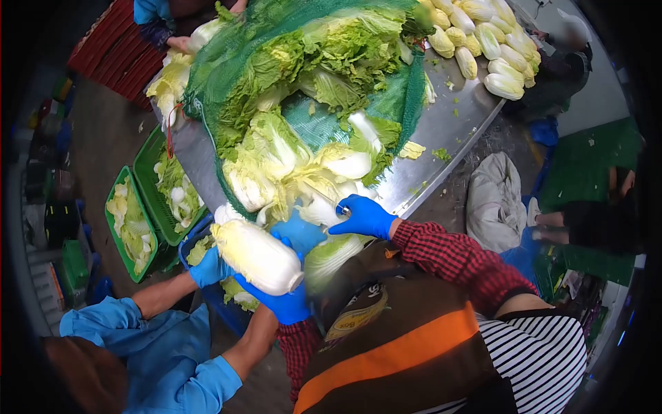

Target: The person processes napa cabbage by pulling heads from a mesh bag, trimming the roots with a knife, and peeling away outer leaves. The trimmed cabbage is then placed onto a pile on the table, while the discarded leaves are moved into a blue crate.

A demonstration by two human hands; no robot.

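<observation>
My left hand (284,306), in a blue glove, is closed under a trimmed white-and-yellow cabbage (256,257) and supports its base end. My right hand (363,217), also gloved in blue, is closed around a small metallic tool (345,210), mostly hidden by the fingers. Beside the right hand is a heap of loose leaves and cabbages (276,155) on a green mesh bag (207,96). Between my hands is a blurred blue glove (298,233), whose owner I cannot tell. Another cabbage (331,262) lies close to my apron.
A metal table (441,138) bears piled cabbages (507,48) at its far right. At left, a co-worker's gloved hand (210,269) is near my cabbage. Green crates (141,238) hold leaves. Another person's hand (181,44) is at the top. A white sack (494,200) lies right.
</observation>
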